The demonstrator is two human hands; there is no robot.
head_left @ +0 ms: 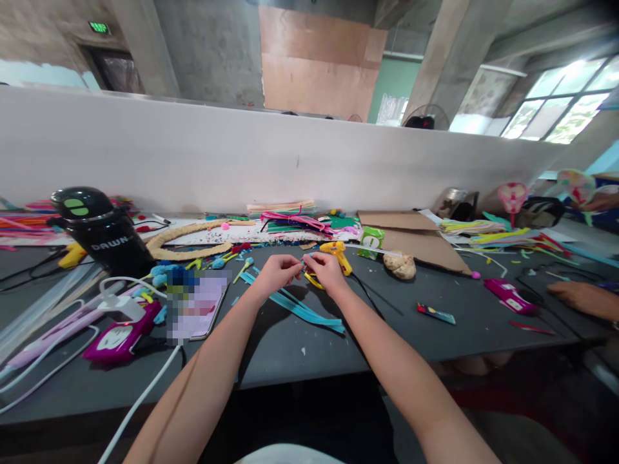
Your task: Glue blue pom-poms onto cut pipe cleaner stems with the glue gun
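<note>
My left hand (279, 276) and my right hand (325, 270) meet above the middle of the table, fingertips pinched close together. Between them shows a small blue piece (304, 261), mostly covered by the fingers, so its kind is unclear. Below the hands lies a bundle of light blue pipe cleaners (309, 314), spread slantwise on the table. A yellow glue gun (341, 256) rests just behind my right hand. To the left of my left hand is a short green stick with a blue tip (243, 270).
At left stand a black bottle (109, 241), a phone (207, 306) and a magenta box with a plug (118, 338). Cardboard (416, 241), a beige ball (400, 265) and a small tube (436, 314) lie right. Another person's hand (583, 299) rests far right. A white partition (290, 154) stands behind.
</note>
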